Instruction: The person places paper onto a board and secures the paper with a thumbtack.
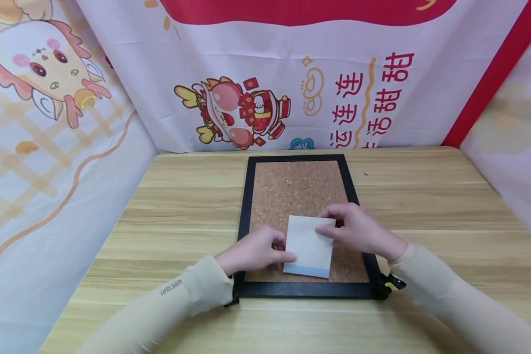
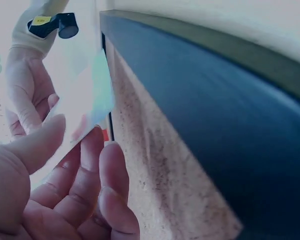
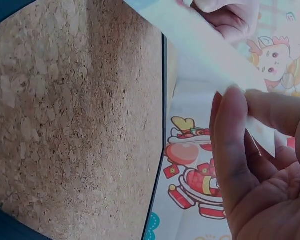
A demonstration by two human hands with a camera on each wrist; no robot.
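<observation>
A white square sheet of paper [image 1: 309, 246] with a pale blue strip along its near edge is held over the lower part of a cork board [image 1: 287, 189]. My left hand [image 1: 257, 250] pinches its left edge near the bottom, thumb on top. At the upper right corner my right hand [image 1: 358, 230] pinches it between thumb and fingers. From the left wrist, the paper [image 2: 85, 100] appears tilted and raised off the cork. The right wrist view shows the sheet [image 3: 205, 45] edge-on between thumb and fingers, clear of the cork surface [image 3: 85, 120].
The board's black frame [image 1: 309, 290] lies flat on a wood-grain table [image 1: 177, 231]. Tiny marks or bits [image 1: 289, 182] show on the upper cork. A small round object [image 1: 366, 173] lies right of the frame. Printed cloth [image 1: 265, 59] hangs behind and at both sides.
</observation>
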